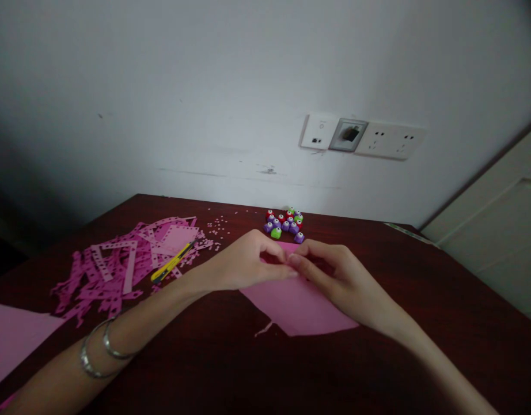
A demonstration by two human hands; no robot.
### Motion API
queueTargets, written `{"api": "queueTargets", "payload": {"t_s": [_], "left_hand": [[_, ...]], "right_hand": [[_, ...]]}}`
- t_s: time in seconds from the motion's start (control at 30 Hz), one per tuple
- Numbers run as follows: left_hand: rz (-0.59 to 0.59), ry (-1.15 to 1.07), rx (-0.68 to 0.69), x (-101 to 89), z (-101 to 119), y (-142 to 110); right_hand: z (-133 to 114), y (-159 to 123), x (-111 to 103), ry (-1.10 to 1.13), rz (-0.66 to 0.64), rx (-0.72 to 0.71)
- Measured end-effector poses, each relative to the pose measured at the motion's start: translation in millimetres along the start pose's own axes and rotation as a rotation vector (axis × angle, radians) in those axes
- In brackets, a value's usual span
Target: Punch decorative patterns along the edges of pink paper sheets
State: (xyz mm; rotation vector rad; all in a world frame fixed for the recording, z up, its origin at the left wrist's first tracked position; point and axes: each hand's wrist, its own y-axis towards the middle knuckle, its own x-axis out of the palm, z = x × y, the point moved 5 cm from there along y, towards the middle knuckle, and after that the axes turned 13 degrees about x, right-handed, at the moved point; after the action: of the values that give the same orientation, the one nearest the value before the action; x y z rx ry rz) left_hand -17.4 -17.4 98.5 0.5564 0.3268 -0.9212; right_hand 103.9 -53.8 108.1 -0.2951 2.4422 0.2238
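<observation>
My left hand [248, 259] and my right hand [338, 271] meet at the fingertips over a pink sheet of paper [300, 311]. The thumb and fingers of each are pinched together. Whatever lies between the fingertips is too small or hidden to make out. Beneath both hands the sheet rests on the dark table, its lower corner showing toward me and part of its far edge visible behind the fingers. A thin pale strip [264, 329] sticks out by the sheet's lower left edge.
Small purple, red and green craft punches [287, 222] cluster behind the hands. To the left lie a heap of punched pink paper strips [114, 259], a yellow utility knife [173, 262] and tiny paper bits [217, 225]. Another pink sheet [15, 334] is at far left. A wall [205, 115] backs the table.
</observation>
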Motion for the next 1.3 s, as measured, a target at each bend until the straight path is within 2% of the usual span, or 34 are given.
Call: {"api": "queueTargets", "payload": {"t_s": [0.17, 0.47, 0.57, 0.73, 0.87, 1.0, 1.13, 1.23, 1.3], "left_hand": [[-0.024, -0.065, 0.032, 2.9, -1.2, 1.7], [-0.072, -0.224, 0.068, 0.1, -1.8, 2.6], [-0.079, -0.216, 0.067, -1.4, -0.1, 2.7], [0.032, -0.087, 0.018, -15.1, 0.7, 3.2], [0.222, -0.003, 0.024, -29.1, 3.3, 2.0], [0.342, 0.061, -0.018, -39.4, 2.2, -1.4], [0.289, 0.248, -0.067, -49.5, -3.0, -5.9], [0.344, 0.392, -0.048, -57.0, -2.1, -9.4], [0.339, 0.382, 0.004, -52.9, 2.1, -8.5]], "right_hand": [[-2.0, 0.5, 4.1, 0.024, -0.066, -0.001], [1.8, -0.2, 9.5, 0.239, -0.131, 0.016], [2.8, 0.0, 8.3, 0.297, -0.142, 0.032], [5.5, -2.4, -1.2, 0.346, -0.198, 0.109], [16.9, -5.8, -10.7, 0.185, -0.297, 0.226], [30.1, -4.7, -31.3, 0.056, -0.173, 0.272], [32.0, -5.1, -49.3, 0.205, 0.003, 0.269], [27.4, -7.2, -47.4, 0.248, 0.005, 0.26], [23.5, -8.2, -39.5, 0.215, -0.043, 0.259]]}}
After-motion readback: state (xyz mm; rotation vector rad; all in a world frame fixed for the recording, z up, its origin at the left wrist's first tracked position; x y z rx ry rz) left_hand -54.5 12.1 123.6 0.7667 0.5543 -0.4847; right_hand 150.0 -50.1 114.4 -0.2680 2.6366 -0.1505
